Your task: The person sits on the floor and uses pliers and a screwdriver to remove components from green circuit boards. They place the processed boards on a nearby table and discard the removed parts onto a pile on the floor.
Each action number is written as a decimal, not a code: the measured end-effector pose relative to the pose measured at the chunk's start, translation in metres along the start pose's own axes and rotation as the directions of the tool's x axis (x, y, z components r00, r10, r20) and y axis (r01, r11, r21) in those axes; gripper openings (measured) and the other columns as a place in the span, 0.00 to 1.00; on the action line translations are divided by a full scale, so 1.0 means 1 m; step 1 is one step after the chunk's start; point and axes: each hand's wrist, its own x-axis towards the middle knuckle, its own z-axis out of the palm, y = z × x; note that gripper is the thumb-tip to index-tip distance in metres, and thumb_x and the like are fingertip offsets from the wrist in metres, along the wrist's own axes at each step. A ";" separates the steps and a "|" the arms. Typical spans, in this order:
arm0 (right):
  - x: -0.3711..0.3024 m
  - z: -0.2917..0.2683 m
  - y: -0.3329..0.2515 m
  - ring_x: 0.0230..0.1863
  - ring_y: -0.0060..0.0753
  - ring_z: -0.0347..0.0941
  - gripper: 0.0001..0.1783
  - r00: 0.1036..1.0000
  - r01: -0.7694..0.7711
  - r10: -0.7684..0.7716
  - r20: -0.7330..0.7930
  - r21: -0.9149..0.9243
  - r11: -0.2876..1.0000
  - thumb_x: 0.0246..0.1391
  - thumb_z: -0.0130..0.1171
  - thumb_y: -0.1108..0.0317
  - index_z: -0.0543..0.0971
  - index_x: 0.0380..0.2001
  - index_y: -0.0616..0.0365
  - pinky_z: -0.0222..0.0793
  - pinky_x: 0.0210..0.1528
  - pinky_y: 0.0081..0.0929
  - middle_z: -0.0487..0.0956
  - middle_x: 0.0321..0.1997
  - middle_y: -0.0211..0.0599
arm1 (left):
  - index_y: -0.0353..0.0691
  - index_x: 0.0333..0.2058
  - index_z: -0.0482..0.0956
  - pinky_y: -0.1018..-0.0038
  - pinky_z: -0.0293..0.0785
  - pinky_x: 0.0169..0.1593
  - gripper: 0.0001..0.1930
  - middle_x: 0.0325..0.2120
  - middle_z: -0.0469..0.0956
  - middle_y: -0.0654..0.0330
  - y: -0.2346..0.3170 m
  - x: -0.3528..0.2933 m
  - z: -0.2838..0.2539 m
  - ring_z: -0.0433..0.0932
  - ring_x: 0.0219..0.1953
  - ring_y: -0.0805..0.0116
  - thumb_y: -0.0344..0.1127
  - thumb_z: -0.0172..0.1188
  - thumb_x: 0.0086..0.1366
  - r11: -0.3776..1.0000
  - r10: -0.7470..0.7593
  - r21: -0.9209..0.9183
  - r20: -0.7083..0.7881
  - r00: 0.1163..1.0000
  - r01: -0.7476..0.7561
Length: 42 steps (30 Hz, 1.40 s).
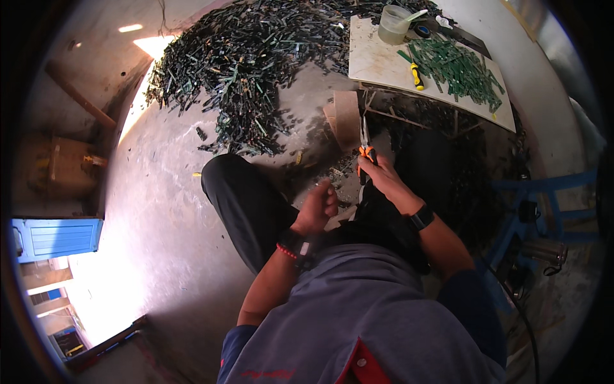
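Observation:
My right hand (384,177) grips a pair of long-nose pliers (366,148) by the orange and black handles, with the jaws pointing away from me. Lower and to the left, my left hand (313,208) is curled with its fingers closed, slightly smeared by motion. Whatever it may hold is hidden. Between my knees, small scraps (339,173) litter the floor beyond both hands. A brown cardboard piece (346,120) stands just past the pliers, at the edge of a low table.
A large heap of dark strips (249,70) covers the far floor. The low table (377,64) at far right bears green strips (457,69), a yellow-and-black handled tool (417,76) and a translucent tub (392,27). A blue chair-like frame (550,185) stands at right.

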 end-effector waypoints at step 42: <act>-0.029 0.008 -0.004 0.37 0.24 0.71 0.19 0.659 -0.552 0.532 0.532 -0.138 0.822 0.47 0.60 0.67 0.71 0.43 0.60 0.71 0.38 0.25 0.73 0.36 0.31 | 0.47 0.23 0.62 0.79 0.52 0.19 0.16 0.15 0.59 0.68 0.002 0.005 -0.005 0.53 0.14 0.75 0.47 0.47 0.67 0.989 -0.011 -0.145 0.009 1.000 0.012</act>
